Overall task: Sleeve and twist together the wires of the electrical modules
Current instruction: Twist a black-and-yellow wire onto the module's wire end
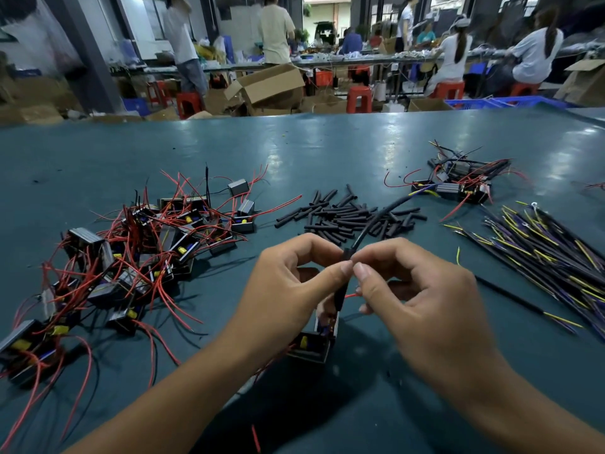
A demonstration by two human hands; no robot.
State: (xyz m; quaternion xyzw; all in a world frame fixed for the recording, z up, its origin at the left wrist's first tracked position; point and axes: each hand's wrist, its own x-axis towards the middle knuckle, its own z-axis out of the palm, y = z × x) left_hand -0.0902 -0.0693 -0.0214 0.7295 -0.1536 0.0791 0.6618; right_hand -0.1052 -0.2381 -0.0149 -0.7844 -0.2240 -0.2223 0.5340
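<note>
My left hand (288, 290) and my right hand (415, 290) meet above the green table (327, 142), fingertips pinching a black sleeve (346, 255) where a black sheathed cable (383, 213) enters it. The cable arcs up and away to the right. Below the fingers the sleeve runs down to a small black electrical module (314, 345) with a yellow part and red wires, which hangs or rests under my hands. A short red wire end shows between my palms.
A tangled pile of modules with red wires (137, 257) lies at the left. Loose black sleeve pieces (350, 217) lie in the middle. Several finished modules (458, 181) sit at the far right, and a bundle of black, yellow-tipped cables (550, 253) lies right. People work at benches behind.
</note>
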